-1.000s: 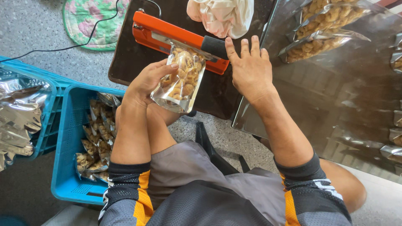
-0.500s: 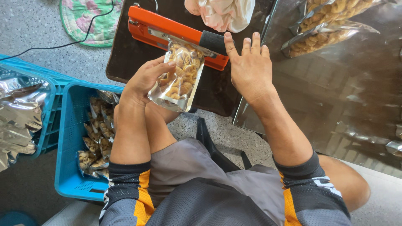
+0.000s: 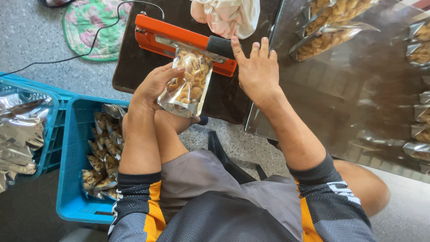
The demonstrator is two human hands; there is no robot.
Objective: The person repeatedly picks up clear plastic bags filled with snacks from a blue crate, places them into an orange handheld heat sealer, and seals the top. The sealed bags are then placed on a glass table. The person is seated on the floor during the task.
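In the head view, near the middle top, your left hand point(image 3: 154, 87) grips a shiny see-through bag point(image 3: 187, 83) full of pale, curly snacks. Its top sits in the orange sealer point(image 3: 179, 40). Your right hand point(image 3: 257, 71) lies flat, fingers spread, on the sealer's black handle point(image 3: 220, 46).

A small dark brown wooden table point(image 3: 134, 67) carries an orange heat sealer with a black handle point(image 3: 179, 42) and a crumpled pale plastic bag point(image 3: 226, 15). Just beside it, a shiny metal tabletop point(image 3: 358, 103) bears clear pouches of snacks point(image 3: 327, 31). On the speckled grey floor point(image 3: 31, 40) lie a round green-and-pink floral mat point(image 3: 92, 29), a black cable point(image 3: 85, 47) and blue plastic crates point(image 3: 71, 179).
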